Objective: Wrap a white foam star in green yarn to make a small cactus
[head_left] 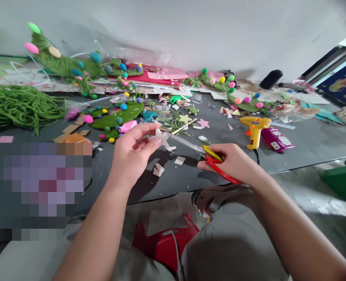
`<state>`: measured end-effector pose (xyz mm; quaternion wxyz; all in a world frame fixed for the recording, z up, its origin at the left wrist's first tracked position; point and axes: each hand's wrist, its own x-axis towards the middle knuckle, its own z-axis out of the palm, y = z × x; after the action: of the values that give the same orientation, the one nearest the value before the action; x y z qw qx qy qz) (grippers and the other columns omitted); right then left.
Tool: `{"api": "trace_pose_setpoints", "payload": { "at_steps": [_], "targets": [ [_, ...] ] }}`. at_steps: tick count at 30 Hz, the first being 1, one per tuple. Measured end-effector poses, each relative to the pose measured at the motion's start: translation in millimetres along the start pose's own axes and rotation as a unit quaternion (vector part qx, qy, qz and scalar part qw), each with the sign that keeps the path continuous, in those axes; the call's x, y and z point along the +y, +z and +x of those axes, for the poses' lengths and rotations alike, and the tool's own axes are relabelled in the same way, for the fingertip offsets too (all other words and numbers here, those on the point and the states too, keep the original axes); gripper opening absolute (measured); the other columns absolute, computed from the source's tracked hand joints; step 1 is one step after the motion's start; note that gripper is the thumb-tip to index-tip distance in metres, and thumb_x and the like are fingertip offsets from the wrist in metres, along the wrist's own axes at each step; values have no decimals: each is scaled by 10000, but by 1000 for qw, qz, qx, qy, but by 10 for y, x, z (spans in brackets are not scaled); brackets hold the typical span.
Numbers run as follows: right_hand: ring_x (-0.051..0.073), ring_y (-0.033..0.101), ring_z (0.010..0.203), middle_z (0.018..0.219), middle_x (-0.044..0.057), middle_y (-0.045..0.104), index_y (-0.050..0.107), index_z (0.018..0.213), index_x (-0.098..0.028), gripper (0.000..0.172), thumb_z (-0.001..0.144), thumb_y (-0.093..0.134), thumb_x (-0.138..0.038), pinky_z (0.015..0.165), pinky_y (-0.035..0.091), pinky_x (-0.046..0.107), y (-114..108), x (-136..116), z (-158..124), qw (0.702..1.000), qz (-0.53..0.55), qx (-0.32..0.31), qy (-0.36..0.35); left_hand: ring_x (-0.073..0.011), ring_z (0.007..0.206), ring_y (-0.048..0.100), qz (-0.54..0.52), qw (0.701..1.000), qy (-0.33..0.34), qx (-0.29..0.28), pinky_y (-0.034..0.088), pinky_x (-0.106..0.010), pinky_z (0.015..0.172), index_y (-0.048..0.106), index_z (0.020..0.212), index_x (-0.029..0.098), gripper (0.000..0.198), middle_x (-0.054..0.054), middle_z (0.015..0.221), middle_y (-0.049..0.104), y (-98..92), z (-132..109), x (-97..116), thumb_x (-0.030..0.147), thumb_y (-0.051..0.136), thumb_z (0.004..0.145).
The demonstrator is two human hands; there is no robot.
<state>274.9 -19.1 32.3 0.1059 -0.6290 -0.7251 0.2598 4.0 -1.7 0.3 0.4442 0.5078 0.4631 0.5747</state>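
Note:
My left hand is closed in a pinch on a small white foam star, held above the dark grey table. My right hand grips red and yellow scissors by their handles. The scissor blades point left and meet the star's right side. Small white offcuts lie on the table just under the star.
A yellow glue gun stands right of my hands beside a purple packet. Green cord is piled at the left. Green wrapped shapes with coloured pompoms, foam stars and scraps litter the far side. A red stool sits between my knees.

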Motion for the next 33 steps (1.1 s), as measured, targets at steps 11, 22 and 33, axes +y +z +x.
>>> {"api": "trace_pose_setpoints", "payload": {
  "at_steps": [11, 22, 33],
  "targets": [
    [129, 250, 669, 643, -59, 339, 370, 684, -210, 651, 700, 755, -735, 558, 292, 240, -11, 31, -5, 1000, -18, 0, 1, -185, 963, 718, -6, 1000, 0, -1, 597, -297, 899, 758, 1089, 216, 312, -55, 1077, 750, -10, -3, -1, 256, 836, 790],
    [143, 231, 701, 649, -45, 323, 358, 647, -199, 637, 712, 772, -679, 553, 289, 244, -14, -18, -15, 1000, -7, 9, -2, -191, 917, 716, 3, 1000, 1, 4, 605, -309, 851, 754, 1065, 215, 317, -59, 1037, 746, -13, 5, -2, 278, 847, 769],
    [125, 244, 644, 636, -50, 303, 368, 669, -211, 623, 728, 754, -697, 536, 249, 257, -17, 63, 22, 998, -3, 63, 5, -183, 889, 716, 4, 1000, 14, -2, 600, -313, 855, 780, 1115, 249, 305, -55, 1050, 751, -16, -10, 14, 283, 807, 813]
  ]
}}
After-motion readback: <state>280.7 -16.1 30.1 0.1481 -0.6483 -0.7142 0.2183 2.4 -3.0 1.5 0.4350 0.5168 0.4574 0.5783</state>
